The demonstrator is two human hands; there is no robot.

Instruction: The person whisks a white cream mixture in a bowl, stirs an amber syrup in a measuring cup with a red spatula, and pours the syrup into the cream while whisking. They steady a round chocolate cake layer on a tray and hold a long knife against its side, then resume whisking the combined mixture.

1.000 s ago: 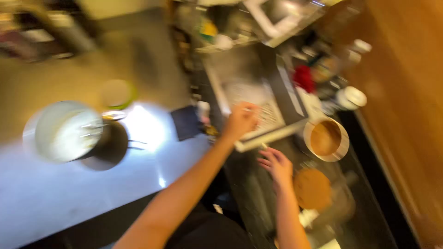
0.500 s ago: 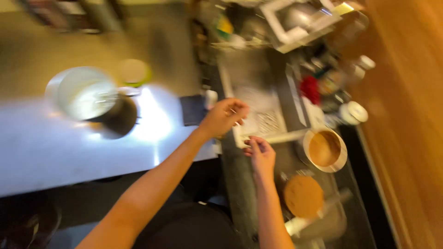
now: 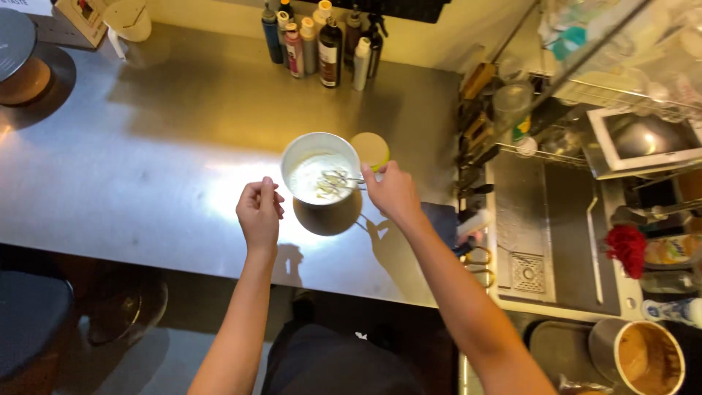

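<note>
White pot (image 3: 320,178) holds a whisk (image 3: 338,179) gripped by right hand (image 3: 393,192); left hand (image 3: 259,212) hovers beside, fingers loosely curled, empty

I see a white pot (image 3: 322,178) standing upright on the steel tabletop (image 3: 146,168) — pale cream inside. A metal whisk (image 3: 335,180) lies tilted in it.

- Left of the white pot (image 3: 319,178), the steel worktop (image 3: 146,161) lies bare and wide; the left hand (image 3: 260,213) has room on that side.
- The right hand (image 3: 393,192) sits between the pot and the sink (image 3: 545,219), with a yellow-green lid (image 3: 370,148) just behind it.
- A row of bottles (image 3: 322,44) blocks the back edge.
- Knives and tools (image 3: 475,110) crowd the strip beside the sink.
</note>
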